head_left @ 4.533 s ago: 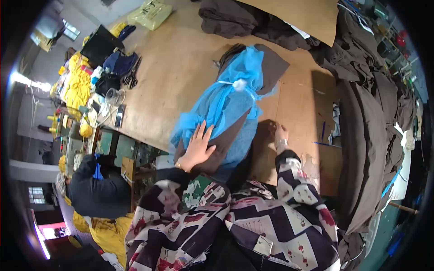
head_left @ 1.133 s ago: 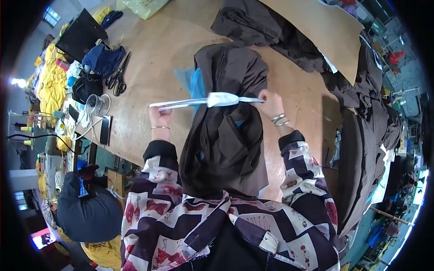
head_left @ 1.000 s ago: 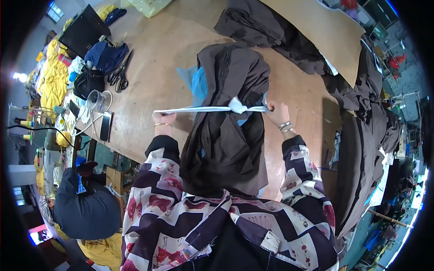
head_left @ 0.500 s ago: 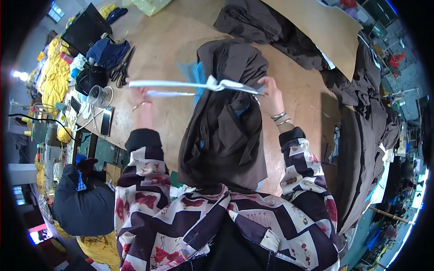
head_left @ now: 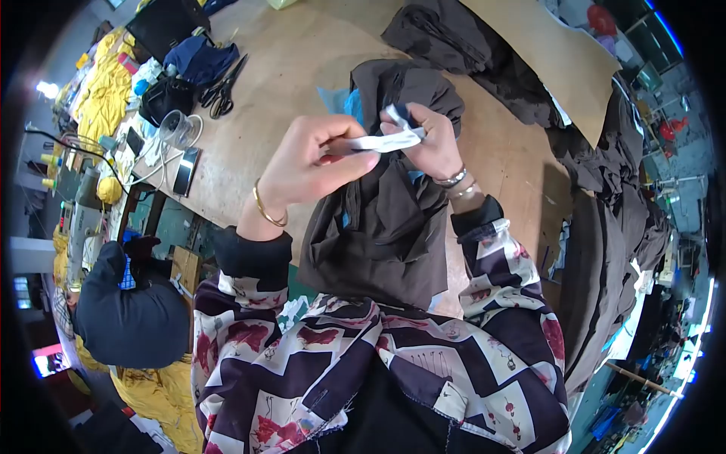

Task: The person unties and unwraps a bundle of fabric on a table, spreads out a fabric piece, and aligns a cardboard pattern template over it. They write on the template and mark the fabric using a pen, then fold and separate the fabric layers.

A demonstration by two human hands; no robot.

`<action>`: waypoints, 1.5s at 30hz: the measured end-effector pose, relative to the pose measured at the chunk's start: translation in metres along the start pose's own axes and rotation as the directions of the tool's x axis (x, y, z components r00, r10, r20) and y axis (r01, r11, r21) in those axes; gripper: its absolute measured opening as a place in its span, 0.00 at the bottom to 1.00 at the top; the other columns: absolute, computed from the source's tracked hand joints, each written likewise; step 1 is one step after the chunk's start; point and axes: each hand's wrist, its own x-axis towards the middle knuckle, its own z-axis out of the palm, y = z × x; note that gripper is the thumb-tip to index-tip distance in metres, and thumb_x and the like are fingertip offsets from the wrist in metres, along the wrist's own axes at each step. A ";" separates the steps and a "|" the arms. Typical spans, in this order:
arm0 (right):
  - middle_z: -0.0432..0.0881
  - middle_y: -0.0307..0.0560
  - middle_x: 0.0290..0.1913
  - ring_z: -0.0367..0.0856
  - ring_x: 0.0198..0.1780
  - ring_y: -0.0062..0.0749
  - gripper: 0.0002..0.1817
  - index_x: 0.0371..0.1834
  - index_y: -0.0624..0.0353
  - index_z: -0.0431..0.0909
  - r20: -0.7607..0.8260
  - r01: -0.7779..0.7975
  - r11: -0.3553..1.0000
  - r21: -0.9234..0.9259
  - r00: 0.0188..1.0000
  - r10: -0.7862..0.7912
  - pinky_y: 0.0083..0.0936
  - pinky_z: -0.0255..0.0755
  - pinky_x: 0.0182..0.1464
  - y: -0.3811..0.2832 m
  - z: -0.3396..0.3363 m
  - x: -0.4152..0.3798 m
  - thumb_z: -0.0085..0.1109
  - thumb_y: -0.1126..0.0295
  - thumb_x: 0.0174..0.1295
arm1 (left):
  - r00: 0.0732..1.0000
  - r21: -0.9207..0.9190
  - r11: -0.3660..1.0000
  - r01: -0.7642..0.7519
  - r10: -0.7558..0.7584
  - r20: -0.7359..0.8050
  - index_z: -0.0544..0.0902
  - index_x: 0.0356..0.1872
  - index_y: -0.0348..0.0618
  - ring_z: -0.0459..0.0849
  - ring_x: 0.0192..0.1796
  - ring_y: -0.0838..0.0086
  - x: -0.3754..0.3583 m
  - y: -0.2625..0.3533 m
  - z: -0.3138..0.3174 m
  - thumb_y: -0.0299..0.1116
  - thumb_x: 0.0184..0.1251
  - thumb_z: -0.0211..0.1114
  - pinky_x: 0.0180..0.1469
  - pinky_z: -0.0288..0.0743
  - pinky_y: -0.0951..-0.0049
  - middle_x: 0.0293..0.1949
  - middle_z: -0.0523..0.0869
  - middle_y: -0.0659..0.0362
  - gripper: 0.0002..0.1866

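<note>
A white cloth strip (head_left: 392, 142) is stretched between my hands, bunched and folded near its middle. My left hand (head_left: 306, 160) pinches one part of it between thumb and fingers. On the other side, my right hand (head_left: 435, 145) is closed on the strip, with one short piece sticking up by its fingers. Both hands are raised over a bundle of dark brown fabric (head_left: 378, 242), which lies folded on the table in front of me. Some blue material (head_left: 352, 104) shows at the bundle's upper left edge.
Black scissors (head_left: 219, 97), a phone (head_left: 186, 171) and a clear plastic cup (head_left: 178, 129) lie at the left of the wooden table (head_left: 280, 83). More brown fabric (head_left: 484, 64) and a large tan paper sheet (head_left: 552, 57) cover the far right. A person in dark clothing (head_left: 132, 310) is at lower left.
My hands have come together from wide apart, the left one moving right and closer to me. The strip between them, earlier drawn out long and straight, is now short and bunched.
</note>
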 end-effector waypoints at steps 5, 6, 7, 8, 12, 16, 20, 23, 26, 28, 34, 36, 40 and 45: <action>0.71 0.37 0.29 0.70 0.35 0.24 0.20 0.54 0.64 0.71 0.122 -0.175 0.364 0.915 0.979 0.164 0.23 0.68 0.43 -0.036 -0.027 -0.008 0.59 0.75 0.58 | 0.995 0.114 0.993 -0.013 0.024 -0.100 0.78 0.23 0.36 0.56 0.19 0.87 -0.002 -0.012 0.011 0.36 0.66 0.62 0.21 0.48 0.78 0.14 0.63 0.68 0.15; 0.66 0.35 0.26 0.69 0.36 0.28 0.18 0.55 0.64 0.70 0.014 -0.095 0.331 0.939 0.971 0.238 0.27 0.67 0.45 -0.042 -0.037 -0.009 0.54 0.72 0.62 | 0.991 0.167 0.986 -0.009 0.030 -0.128 0.76 0.23 0.35 0.56 0.20 0.87 -0.002 -0.014 0.013 0.36 0.66 0.62 0.21 0.49 0.77 0.14 0.62 0.66 0.16; 0.63 0.34 0.23 0.68 0.31 0.26 0.13 0.44 0.60 0.73 -0.069 -0.035 0.311 0.950 0.945 0.320 0.26 0.67 0.42 -0.036 -0.047 -0.007 0.50 0.61 0.68 | 0.992 0.171 0.985 -0.015 0.037 -0.122 0.76 0.23 0.35 0.56 0.20 0.87 -0.003 -0.019 0.015 0.36 0.66 0.62 0.21 0.49 0.77 0.14 0.62 0.66 0.16; 0.60 0.33 0.21 0.64 0.28 0.25 0.14 0.38 0.58 0.71 -0.170 0.021 0.374 0.927 0.912 0.372 0.25 0.64 0.39 -0.036 -0.060 -0.009 0.48 0.58 0.69 | 0.988 0.180 0.984 0.007 0.021 -0.153 0.75 0.22 0.35 0.57 0.19 0.85 -0.002 -0.025 0.015 0.36 0.66 0.61 0.20 0.51 0.76 0.14 0.62 0.63 0.16; 0.47 0.30 0.18 0.46 0.21 0.20 0.19 0.27 0.52 0.65 -0.373 0.177 0.525 0.833 0.880 0.295 0.22 0.47 0.27 -0.050 -0.125 -0.024 0.40 0.53 0.72 | 0.991 0.374 0.927 0.016 0.036 -0.131 0.72 0.22 0.35 0.59 0.18 0.77 -0.005 -0.058 0.023 0.37 0.66 0.61 0.21 0.56 0.72 0.14 0.63 0.55 0.17; 0.47 0.28 0.16 0.43 0.18 0.17 0.20 0.27 0.52 0.67 -0.371 0.166 0.445 0.880 0.826 0.424 0.20 0.45 0.23 -0.013 -0.161 -0.060 0.37 0.53 0.73 | 0.970 0.449 0.891 0.068 0.046 -0.239 0.74 0.23 0.37 0.67 0.17 0.62 -0.002 -0.082 0.031 0.38 0.64 0.62 0.23 0.62 0.67 0.16 0.70 0.48 0.15; 0.53 0.29 0.19 0.50 0.21 0.19 0.15 0.28 0.51 0.69 -0.435 0.163 0.486 0.859 0.733 0.523 0.20 0.52 0.28 -0.009 -0.153 -0.084 0.44 0.56 0.71 | 0.989 0.562 0.827 -0.013 0.094 -0.114 0.76 0.25 0.39 0.75 0.20 0.57 0.011 -0.085 0.049 0.37 0.63 0.63 0.25 0.67 0.65 0.18 0.75 0.49 0.12; 0.58 0.30 0.21 0.54 0.23 0.20 0.12 0.30 0.52 0.69 -0.377 0.129 0.447 0.885 0.761 0.528 0.23 0.57 0.31 -0.013 -0.129 -0.083 0.44 0.61 0.71 | 0.988 0.349 0.925 -0.150 0.153 0.020 0.77 0.34 0.40 0.79 0.31 0.55 0.021 -0.076 0.082 0.36 0.57 0.67 0.34 0.73 0.64 0.30 0.80 0.49 0.11; 0.58 0.31 0.21 0.57 0.25 0.21 0.10 0.32 0.52 0.70 -0.392 0.185 0.406 0.895 0.760 0.518 0.23 0.59 0.33 -0.045 -0.110 -0.076 0.44 0.63 0.70 | 0.870 0.421 0.762 -0.492 0.448 0.207 0.73 0.49 0.39 0.75 0.51 0.51 0.028 -0.039 0.125 0.35 0.41 0.75 0.50 0.71 0.60 0.49 0.75 0.48 0.31; 0.59 0.31 0.22 0.58 0.27 0.22 0.10 0.33 0.52 0.70 -0.403 0.231 0.388 0.892 0.794 0.455 0.23 0.59 0.35 -0.044 -0.110 -0.077 0.44 0.62 0.71 | 0.800 0.464 0.662 -0.589 0.559 0.218 0.73 0.46 0.41 0.76 0.46 0.54 0.030 -0.038 0.157 0.39 0.45 0.73 0.46 0.72 0.62 0.45 0.75 0.50 0.27; 0.60 0.32 0.22 0.59 0.27 0.23 0.12 0.32 0.52 0.69 -0.473 0.282 0.419 0.863 0.739 0.480 0.23 0.59 0.34 -0.053 -0.117 -0.081 0.40 0.61 0.73 | 0.760 0.532 0.609 -0.588 0.641 0.106 0.78 0.34 0.43 0.80 0.30 0.61 0.045 -0.049 0.197 0.29 0.54 0.66 0.35 0.73 0.66 0.27 0.81 0.58 0.08; 0.60 0.32 0.22 0.59 0.27 0.23 0.12 0.32 0.52 0.69 -0.496 0.299 0.428 0.853 0.719 0.486 0.23 0.60 0.34 -0.054 -0.121 -0.082 0.40 0.62 0.73 | 0.710 0.470 0.588 -0.658 0.692 0.128 0.79 0.33 0.43 0.80 0.30 0.61 0.050 -0.050 0.190 0.28 0.54 0.65 0.35 0.73 0.66 0.28 0.81 0.58 0.06; 0.59 0.31 0.21 0.58 0.25 0.21 0.12 0.31 0.51 0.69 -0.524 0.309 0.444 0.841 0.670 0.526 0.23 0.58 0.32 -0.048 -0.130 -0.085 0.40 0.63 0.72 | 0.740 0.446 0.624 -0.642 0.657 0.144 0.80 0.33 0.43 0.81 0.31 0.59 0.051 -0.051 0.176 0.25 0.57 0.62 0.34 0.74 0.64 0.28 0.83 0.59 0.04; 0.56 0.29 0.18 0.54 0.19 0.19 0.13 0.29 0.50 0.69 -0.486 0.174 0.489 0.855 0.597 0.638 0.21 0.53 0.26 -0.026 -0.124 -0.084 0.42 0.61 0.72 | 0.757 0.151 0.776 -0.612 0.631 -0.172 0.75 0.36 0.38 0.80 0.34 0.62 0.057 -0.036 0.155 0.23 0.65 0.54 0.34 0.73 0.72 0.39 0.82 0.52 0.02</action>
